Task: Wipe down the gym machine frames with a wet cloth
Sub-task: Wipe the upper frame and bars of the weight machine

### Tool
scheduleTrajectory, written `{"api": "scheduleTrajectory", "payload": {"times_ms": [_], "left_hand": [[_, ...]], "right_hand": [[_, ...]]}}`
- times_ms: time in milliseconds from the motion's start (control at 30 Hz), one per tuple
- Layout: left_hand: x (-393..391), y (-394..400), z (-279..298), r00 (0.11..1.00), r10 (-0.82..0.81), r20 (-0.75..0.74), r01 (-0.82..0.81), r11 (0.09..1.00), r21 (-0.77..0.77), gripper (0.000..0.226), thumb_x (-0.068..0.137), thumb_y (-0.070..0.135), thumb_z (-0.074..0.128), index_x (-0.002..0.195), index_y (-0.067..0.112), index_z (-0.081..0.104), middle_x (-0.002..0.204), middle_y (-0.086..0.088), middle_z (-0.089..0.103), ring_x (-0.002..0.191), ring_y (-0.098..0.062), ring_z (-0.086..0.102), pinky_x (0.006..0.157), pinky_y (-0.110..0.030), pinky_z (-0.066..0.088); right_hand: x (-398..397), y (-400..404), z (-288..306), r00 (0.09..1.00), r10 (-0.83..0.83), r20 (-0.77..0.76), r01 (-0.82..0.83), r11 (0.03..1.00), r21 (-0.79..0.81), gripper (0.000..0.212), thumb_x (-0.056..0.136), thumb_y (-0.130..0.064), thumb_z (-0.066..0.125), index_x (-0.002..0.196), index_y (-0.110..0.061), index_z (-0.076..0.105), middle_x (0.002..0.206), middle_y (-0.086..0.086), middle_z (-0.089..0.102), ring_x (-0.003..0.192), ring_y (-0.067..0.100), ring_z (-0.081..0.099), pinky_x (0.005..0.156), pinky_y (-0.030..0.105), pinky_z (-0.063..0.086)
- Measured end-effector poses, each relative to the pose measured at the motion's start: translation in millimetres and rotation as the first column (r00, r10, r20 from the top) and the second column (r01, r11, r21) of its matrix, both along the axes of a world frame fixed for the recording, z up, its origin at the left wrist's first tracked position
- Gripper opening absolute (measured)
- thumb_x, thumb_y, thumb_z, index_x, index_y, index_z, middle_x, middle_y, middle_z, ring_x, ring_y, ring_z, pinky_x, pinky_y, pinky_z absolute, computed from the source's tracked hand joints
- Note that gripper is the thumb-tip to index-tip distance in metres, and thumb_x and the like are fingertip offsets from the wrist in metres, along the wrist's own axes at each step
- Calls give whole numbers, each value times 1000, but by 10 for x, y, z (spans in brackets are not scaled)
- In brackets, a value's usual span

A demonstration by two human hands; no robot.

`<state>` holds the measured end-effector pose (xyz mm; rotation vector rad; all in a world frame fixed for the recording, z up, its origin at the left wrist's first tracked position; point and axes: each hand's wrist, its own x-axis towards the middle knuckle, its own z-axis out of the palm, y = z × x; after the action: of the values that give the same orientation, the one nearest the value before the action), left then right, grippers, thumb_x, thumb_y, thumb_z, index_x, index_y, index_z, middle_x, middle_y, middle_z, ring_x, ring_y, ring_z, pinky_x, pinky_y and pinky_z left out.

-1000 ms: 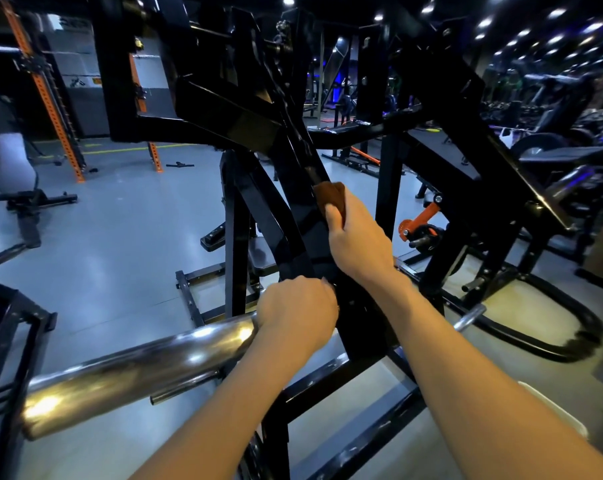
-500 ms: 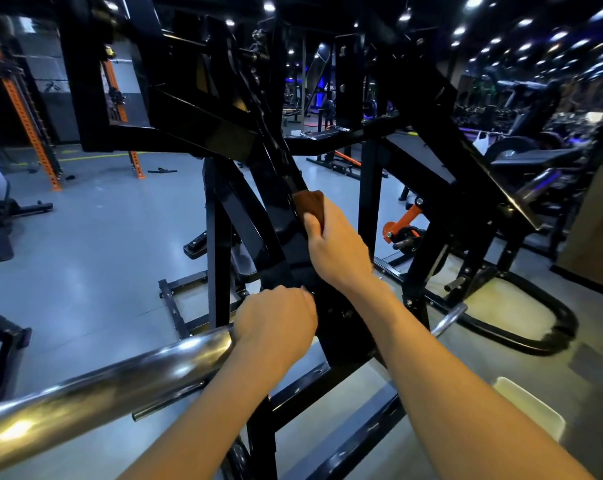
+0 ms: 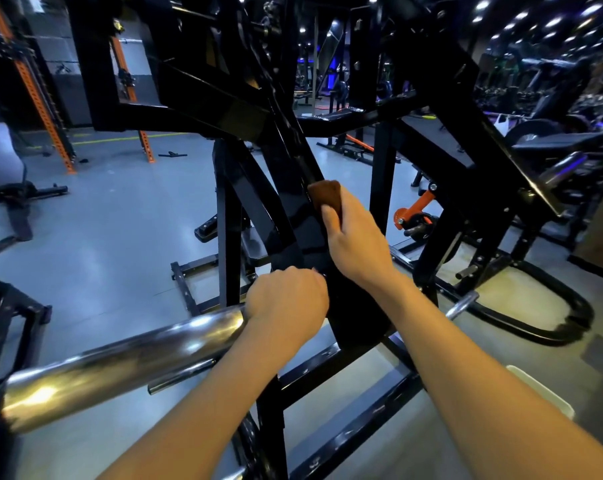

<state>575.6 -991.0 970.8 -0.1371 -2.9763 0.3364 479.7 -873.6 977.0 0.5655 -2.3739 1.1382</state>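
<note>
Cloth [image 3: 326,197] pressed on the slanted black frame bar [image 3: 293,188] at centre, pinched under the right hand [image 3: 357,247].

Soft and light, judged damp, it should mould to the bar's edges; a bunched grip with thumb behind suits it, as here. The left hand [image 3: 288,304] curls around the near end of the chrome sleeve [image 3: 120,362], bracing. Crossing black struts crowd the bar, and an upright post [image 3: 383,188] just right narrows the stroke; a white tub [image 3: 542,393] sits near right on the floor.
</note>
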Motion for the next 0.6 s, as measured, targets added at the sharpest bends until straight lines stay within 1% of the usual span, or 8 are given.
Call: {"api": "scheduleTrajectory", "payload": {"times_ms": [67,133,200,267,300,367,467,600], "left_hand": [[4,-6,1,1000,-21,8,21,1000,-8,38,105,12,34,138,15,53,91,-7,65,69,-27,51,48,-32,30],[-5,-1,11,1000,-7,23,7,1000,10,35,107,14,33,134,12,54,81,-4,59,69,-27,56,54,-35,41],[-6,27,10,1000,5,20,-5,1000,2,33,107,15,31,130,11,55,73,-4,54,65,-26,55,58,-38,44],[1,50,10,1000,0,19,0,1000,-18,33,105,12,33,130,13,54,70,-5,49,62,-26,51,56,-37,40],[-4,52,7,1000,8,13,-8,1000,-18,32,105,12,33,128,13,55,71,-5,50,62,-27,52,56,-37,43],[-5,46,12,999,33,7,-33,999,-2,28,106,13,34,123,12,57,76,-6,57,66,-28,59,63,-40,53],[25,47,23,1000,24,13,-24,1000,-8,36,104,10,41,139,12,45,76,-6,51,61,-27,50,62,-41,49],[48,45,63,1000,10,18,-9,999,-45,49,103,8,39,152,12,30,68,-6,42,50,-24,39,55,-39,45]], "right_hand": [[-28,18,-40,1000,13,-13,-13,1000,24,25,109,-42,41,133,-43,46,104,-17,56,103,17,56,74,38,46],[217,174,-212,1000,28,13,-28,999,36,38,109,-42,43,147,-44,37,119,-16,54,119,10,47,77,28,43],[538,364,-389,998,54,37,-55,998,26,54,109,-40,46,159,-41,26,137,-16,50,131,3,38,89,23,42],[611,476,-454,994,107,-5,-106,993,51,59,108,-38,47,162,-35,25,149,-16,44,140,0,34,106,20,38],[545,473,-419,992,126,-27,-124,990,70,58,108,-35,47,162,-32,26,154,-15,41,144,0,32,114,21,34],[292,377,-280,990,132,-54,-126,986,110,57,109,-29,48,162,-23,28,162,-6,37,150,9,32,124,34,31],[-68,157,-11,991,131,-26,-128,985,118,56,110,-29,47,162,-18,29,164,1,36,150,18,32,122,47,33],[96,258,-116,987,159,1,-158,982,106,58,109,-31,47,163,-30,24,163,-6,35,150,23,29,116,44,38]]}}
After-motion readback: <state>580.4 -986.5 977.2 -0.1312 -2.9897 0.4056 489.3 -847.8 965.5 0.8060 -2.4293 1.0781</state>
